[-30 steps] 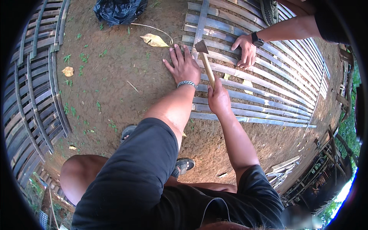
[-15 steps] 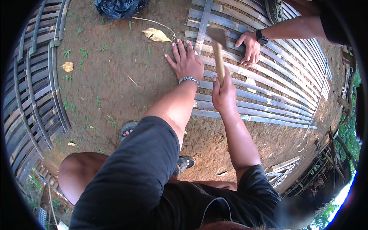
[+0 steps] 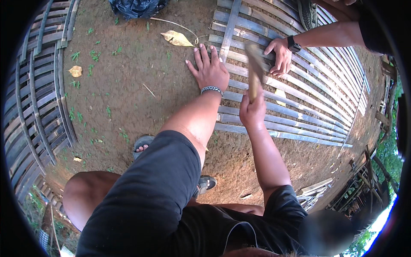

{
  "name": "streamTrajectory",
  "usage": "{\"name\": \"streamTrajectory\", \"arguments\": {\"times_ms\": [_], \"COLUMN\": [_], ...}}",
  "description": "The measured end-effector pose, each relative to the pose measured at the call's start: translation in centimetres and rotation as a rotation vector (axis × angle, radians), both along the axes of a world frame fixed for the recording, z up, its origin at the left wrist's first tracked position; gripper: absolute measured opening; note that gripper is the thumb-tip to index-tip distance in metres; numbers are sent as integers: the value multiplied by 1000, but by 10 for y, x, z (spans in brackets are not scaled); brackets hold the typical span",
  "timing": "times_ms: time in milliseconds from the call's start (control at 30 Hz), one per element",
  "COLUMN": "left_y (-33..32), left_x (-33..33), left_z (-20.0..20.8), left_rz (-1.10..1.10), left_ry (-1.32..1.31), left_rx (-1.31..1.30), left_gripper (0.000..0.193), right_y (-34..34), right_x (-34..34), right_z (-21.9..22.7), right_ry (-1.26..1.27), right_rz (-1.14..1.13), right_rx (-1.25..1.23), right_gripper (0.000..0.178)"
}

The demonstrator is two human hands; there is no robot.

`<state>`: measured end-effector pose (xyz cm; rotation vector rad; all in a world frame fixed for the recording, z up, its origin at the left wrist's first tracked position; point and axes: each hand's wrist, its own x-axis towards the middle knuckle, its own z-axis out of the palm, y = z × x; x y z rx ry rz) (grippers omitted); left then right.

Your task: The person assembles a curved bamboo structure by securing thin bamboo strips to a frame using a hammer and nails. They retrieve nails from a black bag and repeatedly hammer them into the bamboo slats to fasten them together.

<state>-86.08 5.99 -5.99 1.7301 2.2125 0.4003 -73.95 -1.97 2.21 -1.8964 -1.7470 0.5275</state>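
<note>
My left hand (image 3: 209, 73) lies flat with its fingers spread, at the left edge of a bamboo slat panel (image 3: 295, 90) on the ground. Wrapped round a pale wooden handle, my right hand (image 3: 253, 112) holds up a hatchet (image 3: 256, 64) over the slats. Its dark, broad metal head is blurred, so its exact shape is hard to read. A crosspiece (image 3: 230, 30) runs across the slat ends just beyond my left fingertips. Another person's hand (image 3: 280, 55), with a dark watch, rests on the panel to the right of the hatchet head.
A second slatted panel (image 3: 38, 98) stands at the left. At the top lies a black plastic bag (image 3: 137, 7), with a dry yellow leaf (image 3: 177, 38) below it. The other person's shoe (image 3: 307, 15) is on the panel. Wood pieces (image 3: 314, 188) are piled at the lower right.
The hatchet has turned and shifted slightly right, its head now lower and closer to the other person's hand. My left hand stays in place on the panel's edge.
</note>
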Motion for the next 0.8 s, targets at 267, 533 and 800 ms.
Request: {"name": "streamTrajectory", "arguments": {"times_ms": [267,533,800], "left_y": [4,-7,0], "left_x": [-3,-1,-1], "left_z": [-5,-2,-4], "left_rz": [13,2,20], "left_ry": [17,-22,-58], "left_rx": [41,-2,17], "left_gripper": [54,56,55], "right_y": [16,12,7], "right_x": [-3,1,13], "right_z": [7,0,-18], "right_ry": [24,-16,-135], "right_rz": [18,5,46], "right_rx": [6,-206,-349], "right_gripper": [47,45,42]}}
